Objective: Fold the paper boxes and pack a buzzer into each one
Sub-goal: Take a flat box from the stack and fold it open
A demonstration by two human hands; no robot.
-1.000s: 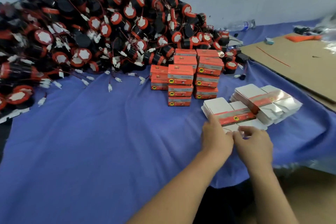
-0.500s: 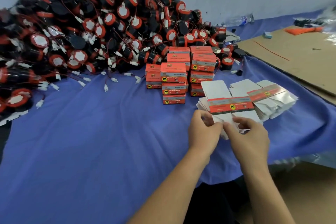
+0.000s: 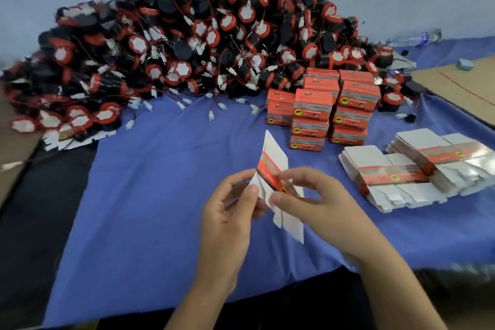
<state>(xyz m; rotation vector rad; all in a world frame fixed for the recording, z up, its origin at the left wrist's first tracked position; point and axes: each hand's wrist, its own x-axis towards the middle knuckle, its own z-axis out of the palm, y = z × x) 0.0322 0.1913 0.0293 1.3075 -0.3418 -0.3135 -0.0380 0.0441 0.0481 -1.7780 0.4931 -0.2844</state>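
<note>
Head-worn camera looks forward and down, close over the blue cloth point(image 3: 160, 195).

A table with a blue cloth point(image 3: 160, 209) holds a big pile of buzzers point(image 3: 187, 48), stacked orange boxes point(image 3: 321, 110), flat paper boxes point(image 3: 401, 177) and a cardboard sheet point(image 3: 460, 86).

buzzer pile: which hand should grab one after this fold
Probably left: both pinch the flat box, but the left hand is toward the buzzer pile, the right hand toward the flat stacks.

L hand point(image 3: 229, 213) bare | R hand point(image 3: 322, 209) bare | forearms bare to frame edge
</note>
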